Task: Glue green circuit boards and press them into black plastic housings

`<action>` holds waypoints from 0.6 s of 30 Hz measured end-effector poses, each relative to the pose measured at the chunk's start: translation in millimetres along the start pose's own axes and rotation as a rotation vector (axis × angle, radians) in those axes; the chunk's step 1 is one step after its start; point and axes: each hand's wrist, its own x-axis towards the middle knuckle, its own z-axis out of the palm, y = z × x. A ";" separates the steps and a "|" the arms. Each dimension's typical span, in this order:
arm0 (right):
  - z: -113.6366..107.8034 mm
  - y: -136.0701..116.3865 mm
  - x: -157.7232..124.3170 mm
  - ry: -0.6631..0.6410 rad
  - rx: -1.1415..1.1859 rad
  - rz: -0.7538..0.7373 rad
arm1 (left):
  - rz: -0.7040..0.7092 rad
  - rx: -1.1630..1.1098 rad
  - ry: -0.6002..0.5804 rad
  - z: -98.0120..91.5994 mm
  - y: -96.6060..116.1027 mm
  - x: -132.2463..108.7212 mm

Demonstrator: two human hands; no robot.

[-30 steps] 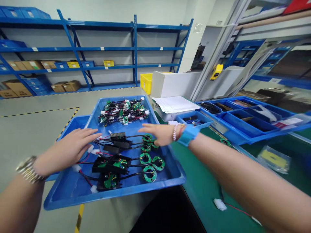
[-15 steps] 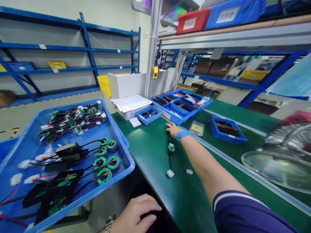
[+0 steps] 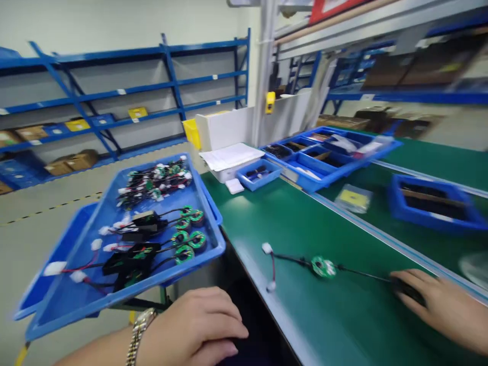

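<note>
My right hand point(image 3: 444, 307) lies at the lower right on the green table point(image 3: 305, 218), its fingers closed over a black module point(image 3: 407, 291). From that module a black cable runs left through a green ring board point(image 3: 323, 267) to two white connectors point(image 3: 267, 248). My left hand point(image 3: 194, 330), with a metal watch on the wrist, sits at the bottom centre beside the table's near edge. Its fingers are curled together over something dark that I cannot make out. A blue tray point(image 3: 208, 203) to the left holds several similar harnesses with green ring boards point(image 3: 186, 236).
Blue compartment bins point(image 3: 324, 168) and a small blue bin point(image 3: 259, 175) stand at the table's back, beside a white box with papers point(image 3: 231, 157). Another blue bin point(image 3: 434, 206) and a small bag point(image 3: 354, 198) lie beyond a metal rail. Blue shelving lines the far wall.
My view swung back to the left. My right hand drew the harness toward me along the table, to the lower right. My left hand stayed low by the table edge.
</note>
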 end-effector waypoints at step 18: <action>-107.1 -84.4 -282.5 -0.008 0.029 0.627 | 0.623 0.337 -0.082 213.4 -27.7 195.1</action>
